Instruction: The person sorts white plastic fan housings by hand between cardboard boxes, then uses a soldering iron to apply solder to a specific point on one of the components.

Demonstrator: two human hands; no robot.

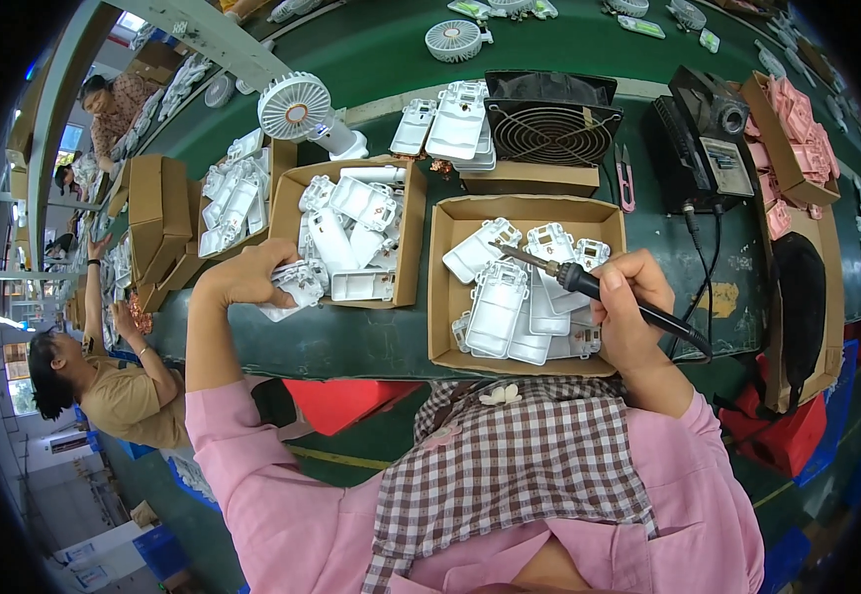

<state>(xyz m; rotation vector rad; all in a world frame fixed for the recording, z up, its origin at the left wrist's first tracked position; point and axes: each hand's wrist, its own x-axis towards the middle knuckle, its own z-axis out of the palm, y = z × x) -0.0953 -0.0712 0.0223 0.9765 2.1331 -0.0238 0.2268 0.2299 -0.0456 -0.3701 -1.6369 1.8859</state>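
Gripping a white plastic part (pixel 299 285) in the left hand (pixel 242 275) at nine o'clock, over the near left corner of the left carton (pixel 410 238). Holding a soldering iron (pixel 577 280) pen-fashion in the right hand (pixel 638 299) at three o'clock, closed around the black handle; pointing the metal tip (pixel 522 254) toward ten o'clock, above white shells (pixel 500 309) in the right carton (pixel 594 210) — cannot tell whether touching. Judging by looks, light shells: stiff, smooth, apt to slide over one another, probably fragile at the small tabs and clips. Best to pinch by the long plain edges, clear of those ends. Treat the iron as light, rigid and maybe hot: hold only by the handle, and allow for drag from the cable (pixel 693 230) rising toward two o'clock. Mind the upright carton walls when lifting, plus the tweezers (pixel 625 182) at two o'clock and the black fan (pixel 554 131) at one. Find open room straight up, or along the bare strip of green bench (pixel 366 342) toward eight — narrower between the cartons, and ending at the bench edge at six
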